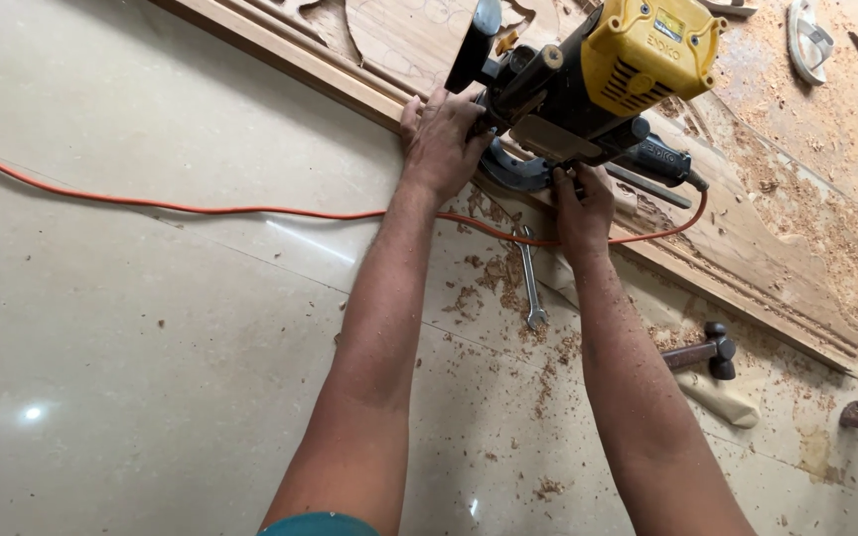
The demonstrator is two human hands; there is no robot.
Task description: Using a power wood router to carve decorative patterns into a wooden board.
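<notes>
Cord [151,203]: orange, runs from the left edge across the pale floor tiles, passes under both forearms and loops up to the router's rear, slack enough not to drag the tool.
Left hand [441,139]: wrapped around the router's left side at its base, fingers closed on it, wrist resting at the panel's edge, seemingly to steady the tool.
Spanner [529,278]: lies on the floor between the 2 forearms, near the router, probably kept close for bit changes.
Router [588,89]: yellow cap, black and blue body, tipped over the panel's near edge rather than standing square on it.
Right hand [581,203]: closed on the router's lower right, fingers curled at the base beside the blue grip.
Panel [747,248]: long carved wood board lying on the floor, running diagonally; shavings heaped on and beside it.
Hammer [707,350]: on the floor right of the right forearm, just beside the panel.
</notes>
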